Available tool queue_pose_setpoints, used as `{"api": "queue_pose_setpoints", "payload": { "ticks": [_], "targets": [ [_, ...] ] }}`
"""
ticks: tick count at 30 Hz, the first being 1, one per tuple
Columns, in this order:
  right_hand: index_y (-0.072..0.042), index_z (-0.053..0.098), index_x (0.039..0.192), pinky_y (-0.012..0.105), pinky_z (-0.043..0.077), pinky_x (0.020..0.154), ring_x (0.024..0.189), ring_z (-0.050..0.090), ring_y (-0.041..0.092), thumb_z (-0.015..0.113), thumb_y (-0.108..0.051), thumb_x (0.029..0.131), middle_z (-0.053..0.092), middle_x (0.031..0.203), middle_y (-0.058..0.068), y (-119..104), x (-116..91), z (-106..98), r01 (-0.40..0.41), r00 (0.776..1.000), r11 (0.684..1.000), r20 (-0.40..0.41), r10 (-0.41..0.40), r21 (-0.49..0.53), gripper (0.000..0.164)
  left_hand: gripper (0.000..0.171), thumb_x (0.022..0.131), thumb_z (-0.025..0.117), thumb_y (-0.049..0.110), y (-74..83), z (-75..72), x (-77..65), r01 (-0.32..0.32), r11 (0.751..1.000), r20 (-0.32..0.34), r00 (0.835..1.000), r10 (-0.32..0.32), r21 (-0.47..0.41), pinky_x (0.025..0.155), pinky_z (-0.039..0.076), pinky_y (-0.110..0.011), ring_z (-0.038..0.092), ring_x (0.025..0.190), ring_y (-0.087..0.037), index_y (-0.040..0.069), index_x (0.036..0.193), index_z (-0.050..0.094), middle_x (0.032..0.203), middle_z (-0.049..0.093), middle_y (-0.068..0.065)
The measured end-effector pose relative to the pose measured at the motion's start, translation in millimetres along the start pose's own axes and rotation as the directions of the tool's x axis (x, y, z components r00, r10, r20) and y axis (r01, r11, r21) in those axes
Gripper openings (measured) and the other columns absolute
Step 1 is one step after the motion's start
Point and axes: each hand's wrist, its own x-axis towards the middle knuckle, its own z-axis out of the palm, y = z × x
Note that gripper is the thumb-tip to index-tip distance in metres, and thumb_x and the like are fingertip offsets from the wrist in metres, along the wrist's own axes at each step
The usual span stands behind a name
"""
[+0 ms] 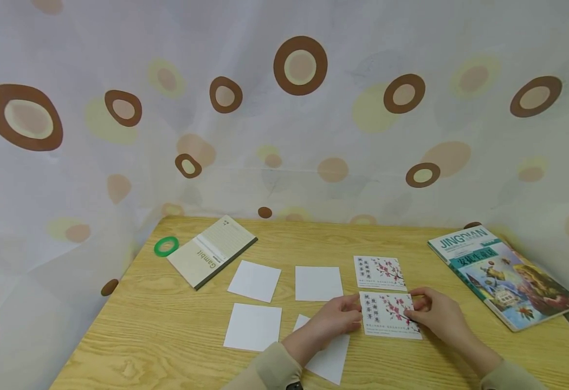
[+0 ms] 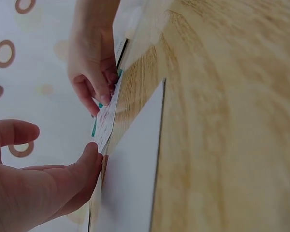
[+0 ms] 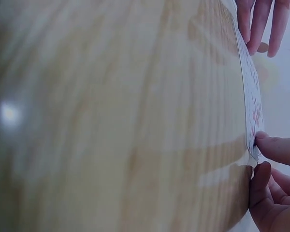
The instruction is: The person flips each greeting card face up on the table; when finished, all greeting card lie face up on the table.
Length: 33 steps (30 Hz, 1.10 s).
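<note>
Two white cards printed with pink blossom branches and dark Chinese characters lie one behind the other at the right of the head view, the far card (image 1: pixel 379 272) just beyond the near card (image 1: pixel 374 327). My left hand (image 1: pixel 327 324) touches the near card's left edge with its fingertips; in the left wrist view its thumb (image 2: pixel 19 131) stands apart from them. At that card's right side, my right hand (image 1: pixel 440 317) pinches the edge, thumb (image 3: pixel 268 144) on the printed face and fingers at the corner. Under my left forearm, a blank white card (image 1: pixel 330 360) is partly hidden.
Three more blank white cards (image 1: pixel 252 326) lie left of my hands. Farther left are a notebook (image 1: pixel 206 252) marked Gambit and a green tape ring (image 1: pixel 155 249). A magazine (image 1: pixel 504 279) lies on the right of the wooden table (image 1: pixel 157 336). Dotted cloth (image 1: pixel 343 130) hangs behind.
</note>
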Motion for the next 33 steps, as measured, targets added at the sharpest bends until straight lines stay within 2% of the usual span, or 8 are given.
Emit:
{"api": "queue_pose_setpoints", "payload": {
  "ticks": [7, 17, 22, 26, 33],
  "targets": [
    [0.006, 0.063, 0.119, 0.031, 0.048, 0.064, 0.069, 0.058, 0.012, 0.081, -0.021, 0.081, 0.066, 0.081, 0.0, -2.0, -1.2, -0.9, -0.006, 1.0, 1.0, 0.009, 0.006, -0.001, 0.051, 0.061, 0.09, 0.057, 0.006, 0.7, 0.2, 0.4, 0.007, 1.0, -0.001, 1.0, -0.007, 0.003, 0.098, 0.054, -0.038, 0.061, 0.119, -0.027, -0.003, 0.148, 0.04, 0.138, 0.054, -0.023],
    [0.005, 0.063, 0.121, 0.032, 0.049, 0.066, 0.07, 0.058, 0.012, 0.081, -0.021, 0.082, 0.065, 0.082, 0.0, -3.1, -1.6, -1.7, -0.005, 1.0, 1.0, 0.019, 0.005, 0.002, 0.051, 0.061, 0.091, 0.056, 0.005, -0.7, 1.1, 1.6, -0.023, 1.0, 0.019, 1.0, 0.023, -0.022, 0.099, 0.053, -0.04, 0.053, 0.13, -0.034, -0.007, 0.148, 0.037, 0.146, 0.046, -0.029],
    [0.005, 0.061, 0.124, 0.031, 0.047, 0.066, 0.071, 0.058, 0.012, 0.08, -0.023, 0.083, 0.066, 0.083, 0.0, -3.6, -0.2, -3.8, -0.022, 0.999, 1.0, 0.037, 0.021, 0.007, 0.053, 0.062, 0.089, 0.056, 0.004, -1.7, -2.3, 0.4, -0.032, 0.999, 0.006, 0.999, 0.032, -0.012, 0.097, 0.054, -0.039, 0.058, 0.123, -0.033, -0.005, 0.148, 0.039, 0.142, 0.049, -0.028],
    [0.004, 0.06, 0.125, 0.032, 0.046, 0.066, 0.071, 0.057, 0.012, 0.079, -0.023, 0.084, 0.066, 0.082, -0.001, -3.1, 0.0, -4.6, -0.005, 0.999, 1.0, 0.042, 0.005, 0.004, 0.052, 0.061, 0.088, 0.057, 0.005, -1.2, -8.4, -1.6, -0.042, 0.999, -0.009, 0.999, 0.042, 0.023, 0.094, 0.056, -0.037, 0.063, 0.115, -0.032, -0.004, 0.147, 0.042, 0.139, 0.052, -0.026],
    [0.002, 0.061, 0.124, 0.028, 0.044, 0.064, 0.072, 0.057, 0.012, 0.078, -0.019, 0.084, 0.066, 0.083, 0.0, -5.5, -0.9, -2.7, 0.035, 0.999, 0.999, -0.009, -0.035, 0.005, 0.048, 0.058, 0.091, 0.06, 0.008, 4.3, -24.1, -7.0, -0.068, 0.994, -0.032, 0.997, 0.071, 0.089, 0.09, 0.058, -0.035, 0.067, 0.106, -0.027, -0.002, 0.146, 0.044, 0.135, 0.058, -0.021]
  ]
}}
